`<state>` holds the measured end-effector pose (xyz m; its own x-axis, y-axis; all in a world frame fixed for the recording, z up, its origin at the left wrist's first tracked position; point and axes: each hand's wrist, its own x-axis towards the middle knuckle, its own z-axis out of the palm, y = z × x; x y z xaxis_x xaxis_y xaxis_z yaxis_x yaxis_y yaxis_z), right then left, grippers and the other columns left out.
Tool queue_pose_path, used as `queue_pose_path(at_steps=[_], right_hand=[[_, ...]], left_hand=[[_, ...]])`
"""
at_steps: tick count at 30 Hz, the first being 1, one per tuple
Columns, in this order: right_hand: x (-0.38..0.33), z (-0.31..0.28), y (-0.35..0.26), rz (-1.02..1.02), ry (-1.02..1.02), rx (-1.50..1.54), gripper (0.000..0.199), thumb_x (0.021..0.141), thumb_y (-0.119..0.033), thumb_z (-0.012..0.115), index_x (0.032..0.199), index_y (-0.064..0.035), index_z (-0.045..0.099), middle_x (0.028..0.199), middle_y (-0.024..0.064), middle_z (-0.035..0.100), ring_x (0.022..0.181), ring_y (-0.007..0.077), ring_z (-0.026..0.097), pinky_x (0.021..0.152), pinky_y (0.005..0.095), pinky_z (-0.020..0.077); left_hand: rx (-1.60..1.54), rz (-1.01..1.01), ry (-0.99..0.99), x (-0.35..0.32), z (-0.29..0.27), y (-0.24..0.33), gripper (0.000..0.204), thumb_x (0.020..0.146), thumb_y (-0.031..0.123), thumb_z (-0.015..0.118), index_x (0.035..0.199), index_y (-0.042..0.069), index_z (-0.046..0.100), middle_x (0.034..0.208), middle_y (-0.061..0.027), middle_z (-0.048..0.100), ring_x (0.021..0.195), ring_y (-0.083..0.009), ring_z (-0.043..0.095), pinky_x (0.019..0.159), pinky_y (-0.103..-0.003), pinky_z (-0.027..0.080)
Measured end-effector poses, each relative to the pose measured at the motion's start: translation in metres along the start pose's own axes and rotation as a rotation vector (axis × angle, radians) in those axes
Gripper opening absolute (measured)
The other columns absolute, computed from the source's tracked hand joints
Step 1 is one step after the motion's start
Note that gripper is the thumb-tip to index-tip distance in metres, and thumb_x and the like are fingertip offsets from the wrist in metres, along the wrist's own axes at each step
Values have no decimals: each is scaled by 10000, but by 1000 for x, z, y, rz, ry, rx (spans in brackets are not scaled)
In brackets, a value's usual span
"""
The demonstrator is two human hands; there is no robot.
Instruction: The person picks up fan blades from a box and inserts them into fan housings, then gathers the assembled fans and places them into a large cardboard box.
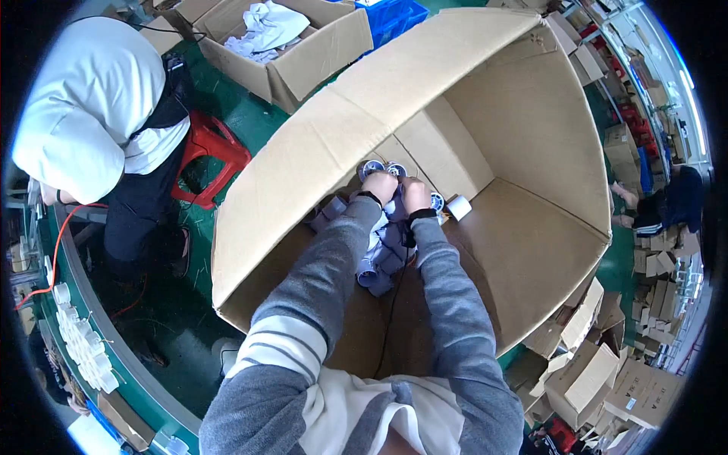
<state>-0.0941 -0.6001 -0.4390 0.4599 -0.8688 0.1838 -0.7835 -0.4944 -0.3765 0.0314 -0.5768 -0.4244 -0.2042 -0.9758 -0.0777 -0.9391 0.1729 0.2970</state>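
- Reaching into the big brown cardboard box [546,227], your left hand [380,186] and right hand [415,196] are side by side.
- Your fingers are bent on both hands, but the tips are hidden, so I cannot tell if they grip anything.
- Two round parts with dark faces [371,167] sit just past your left hand.
- A pile of pale grey, round tubes [390,258] lies below your hands, nearer the box's left edge than its right.
- One short white tube [459,207] lies near the box's far inside corner.
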Motion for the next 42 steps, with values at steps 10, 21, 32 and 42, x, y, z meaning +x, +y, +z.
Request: queue_pose_path(at_steps=[10, 21, 32, 42], right_hand=[[10, -68, -52, 113, 178, 674, 477, 725, 3, 504, 1185, -87, 413, 1000, 161, 574, 775, 274, 602, 686, 318, 473], [-49, -42, -25, 482, 570, 169, 438, 729, -70, 520, 1159, -71, 435, 966, 169, 572, 794, 326, 575, 716, 387, 451], [-40, 6, -3, 275, 191, 183, 249, 683, -167, 625, 886, -39, 561, 746, 145, 592, 800, 290, 536, 724, 384, 421], [-15, 33, -2, 149, 185, 69, 318, 753, -238, 581, 963, -2, 538, 880, 196, 547, 837, 337, 511, 737, 414, 414]], left_hand=[[100, 262, 282, -5, -145, 27, 109, 651, 89, 526, 668, 32, 616, 670, -166, 594, 654, -277, 602, 604, -361, 484], [-117, 261, 574, -114, -262, 65, 141, 668, 70, 540, 783, 23, 608, 694, -169, 592, 643, -290, 596, 593, -347, 481], [-525, -431, 1459, -407, -341, 23, 359, 714, 45, 604, 1036, -81, 506, 930, -102, 583, 831, -144, 552, 750, -243, 424], [364, -1326, 1043, -576, -295, 69, 285, 680, -90, 528, 942, 3, 592, 807, -139, 604, 716, -217, 596, 597, -277, 461]])
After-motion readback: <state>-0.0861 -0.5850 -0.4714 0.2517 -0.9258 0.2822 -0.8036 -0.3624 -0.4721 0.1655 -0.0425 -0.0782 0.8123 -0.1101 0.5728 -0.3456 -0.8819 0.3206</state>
